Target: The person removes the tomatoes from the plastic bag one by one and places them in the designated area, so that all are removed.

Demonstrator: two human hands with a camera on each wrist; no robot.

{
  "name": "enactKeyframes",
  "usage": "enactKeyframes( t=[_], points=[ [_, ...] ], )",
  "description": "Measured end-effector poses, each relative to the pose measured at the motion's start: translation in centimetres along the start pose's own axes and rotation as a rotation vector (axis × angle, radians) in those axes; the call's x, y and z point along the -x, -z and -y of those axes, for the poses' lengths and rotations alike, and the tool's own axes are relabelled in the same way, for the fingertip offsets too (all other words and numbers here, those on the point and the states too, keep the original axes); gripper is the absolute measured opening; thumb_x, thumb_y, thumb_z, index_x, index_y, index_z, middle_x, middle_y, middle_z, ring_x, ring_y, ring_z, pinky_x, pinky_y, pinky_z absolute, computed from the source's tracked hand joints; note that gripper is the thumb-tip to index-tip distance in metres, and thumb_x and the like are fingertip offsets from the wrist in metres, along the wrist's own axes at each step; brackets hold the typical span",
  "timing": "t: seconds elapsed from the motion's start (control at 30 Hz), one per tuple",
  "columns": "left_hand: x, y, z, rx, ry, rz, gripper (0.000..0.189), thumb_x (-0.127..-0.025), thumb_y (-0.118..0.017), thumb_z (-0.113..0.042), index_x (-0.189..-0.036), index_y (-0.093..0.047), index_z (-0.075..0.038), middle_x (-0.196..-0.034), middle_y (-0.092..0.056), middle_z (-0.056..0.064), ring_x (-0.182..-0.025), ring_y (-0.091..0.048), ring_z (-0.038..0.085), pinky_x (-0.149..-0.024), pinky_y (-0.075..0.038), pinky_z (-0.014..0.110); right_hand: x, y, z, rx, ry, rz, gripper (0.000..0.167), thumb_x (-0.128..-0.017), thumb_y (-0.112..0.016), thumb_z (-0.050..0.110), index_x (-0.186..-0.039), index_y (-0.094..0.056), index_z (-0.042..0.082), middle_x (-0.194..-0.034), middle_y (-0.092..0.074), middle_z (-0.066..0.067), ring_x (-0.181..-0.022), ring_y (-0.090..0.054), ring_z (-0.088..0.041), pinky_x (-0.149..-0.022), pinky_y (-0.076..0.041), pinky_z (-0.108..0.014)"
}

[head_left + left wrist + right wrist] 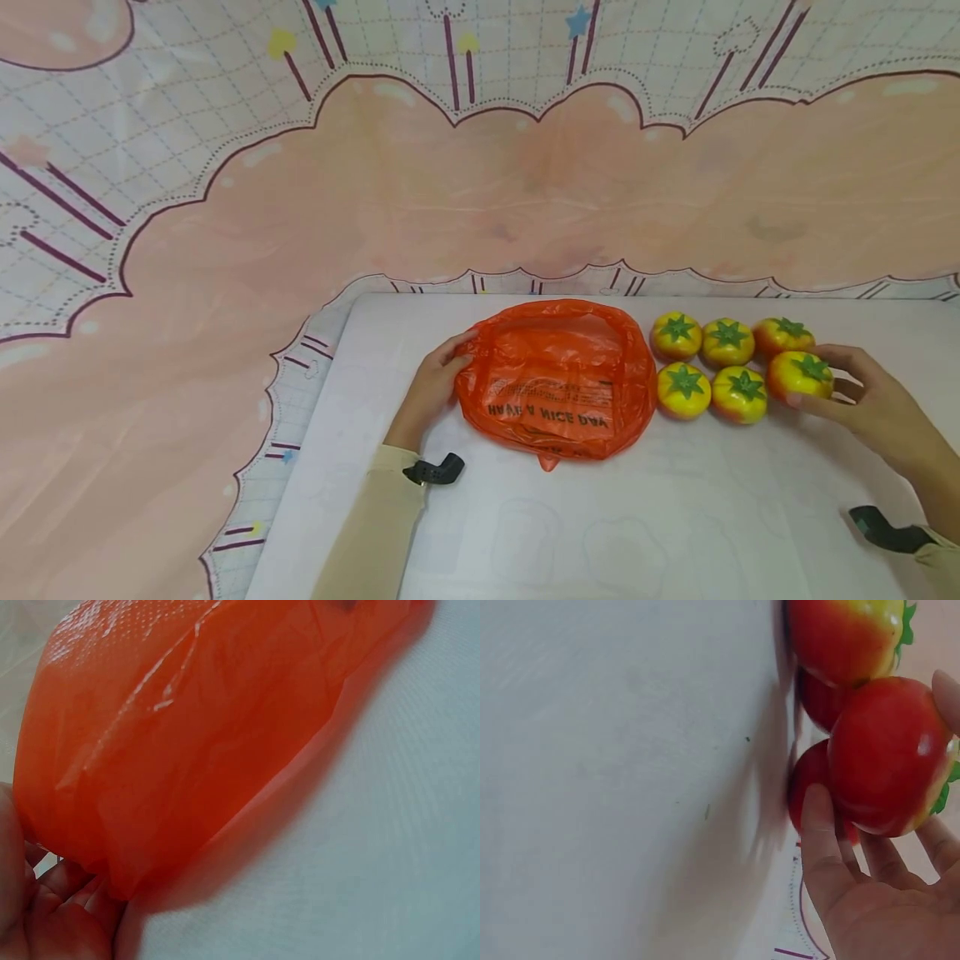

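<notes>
An orange-red plastic bag (555, 379) with upside-down printed lettering lies puffed out on the table. At its left edge my left hand (435, 379) pinches the film between thumb and fingers; the left wrist view shows the gathered bag (165, 750) at the fingers (75, 900). My right hand (862, 400) grips a red-yellow tomato (798, 375) with a green star-shaped top, thumb and fingers around its right side. In the right wrist view this tomato (889, 757) is raised off the table, in front of another tomato (810, 776).
Several more tomatoes (684, 390) of the same kind stand in two rows just right of the bag. The white table (600, 533) ends at the back against a patterned pink curtain (525, 192), which also hangs along the left side.
</notes>
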State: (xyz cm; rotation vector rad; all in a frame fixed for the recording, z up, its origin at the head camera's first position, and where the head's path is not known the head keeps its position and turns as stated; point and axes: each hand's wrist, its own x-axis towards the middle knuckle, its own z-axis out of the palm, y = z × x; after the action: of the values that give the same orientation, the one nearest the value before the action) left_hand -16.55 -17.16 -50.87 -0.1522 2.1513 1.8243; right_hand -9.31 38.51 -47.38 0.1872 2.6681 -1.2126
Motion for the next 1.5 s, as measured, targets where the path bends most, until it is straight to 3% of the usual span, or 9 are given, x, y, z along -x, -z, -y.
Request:
enactKeyframes(
  t=[0.4,1.5],
  points=[
    [0.14,-0.11,-0.17,0.011,-0.006,0.005,0.039,-0.105,-0.053,-0.022,-0.138,-0.06,-0.042,-0.155,-0.047,-0.008,-0.136,-0.052,0.024,-0.103,-0.055,0.037,-0.13,-0.03,-0.43,0.01,-0.039,0.07,0.095,-0.096,-0.071,0.04,-0.158,-0.014,-0.003,-0.157,-0.018,-0.038,-0.132,-0.024,-0.06,-0.097,-0.033,-0.081],
    [0.14,-0.04,-0.08,-0.024,-0.013,-0.005,0.038,-0.105,-0.052,-0.023,-0.136,-0.061,-0.045,-0.154,-0.047,-0.011,-0.137,-0.051,0.021,-0.106,-0.053,0.038,-0.05,-0.17,-0.81,0.011,-0.045,0.106,0.1,-0.094,-0.074,0.039,-0.159,-0.011,-0.004,-0.158,-0.016,-0.04,-0.13,-0.027,-0.062,-0.094,-0.037,-0.079]
  ],
)
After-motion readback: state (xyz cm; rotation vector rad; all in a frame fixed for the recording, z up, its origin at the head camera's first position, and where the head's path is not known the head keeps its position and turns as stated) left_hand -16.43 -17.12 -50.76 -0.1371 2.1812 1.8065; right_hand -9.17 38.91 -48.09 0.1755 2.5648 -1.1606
